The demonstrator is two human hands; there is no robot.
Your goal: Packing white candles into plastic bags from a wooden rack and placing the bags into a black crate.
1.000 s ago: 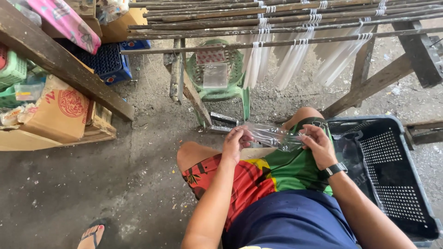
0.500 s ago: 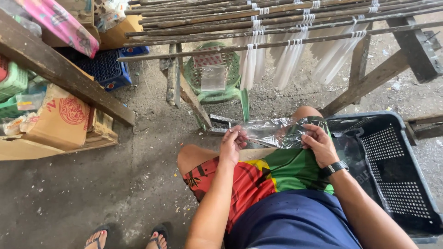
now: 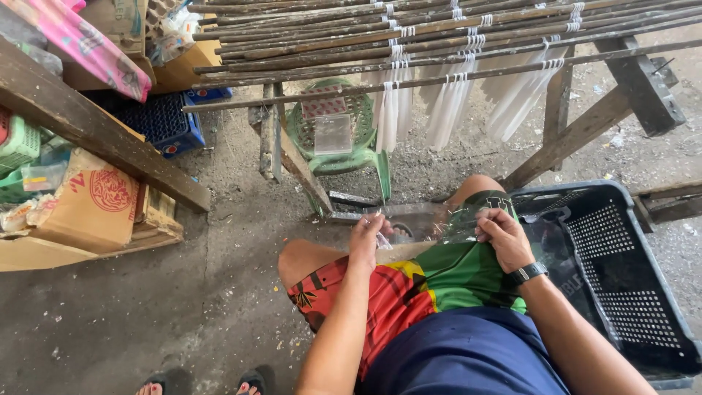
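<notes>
I sit with red, yellow and green shorts over my knees. My left hand [image 3: 368,238] and my right hand [image 3: 502,234], which has a dark watch on its wrist, each pinch one end of a clear plastic bag [image 3: 428,221] stretched flat between them above my lap. A dark blue perforated plastic crate [image 3: 614,271] stands right beside my right arm. In front of me, long wooden sticks [image 3: 409,44] lie across a trestle with white strands [image 3: 450,110] hanging from them in bunches.
A green plastic chair [image 3: 333,132] stands under the sticks. A sloping wooden beam [image 3: 95,132], cardboard boxes [image 3: 91,208] and a blue bottle crate [image 3: 164,121] fill the left. Another person's feet in sandals [image 3: 201,384] show at the bottom edge on the concrete floor.
My hands have drawn apart, pulling the clear bag out flatter and wider. The other person's feet have shifted right along the bottom edge.
</notes>
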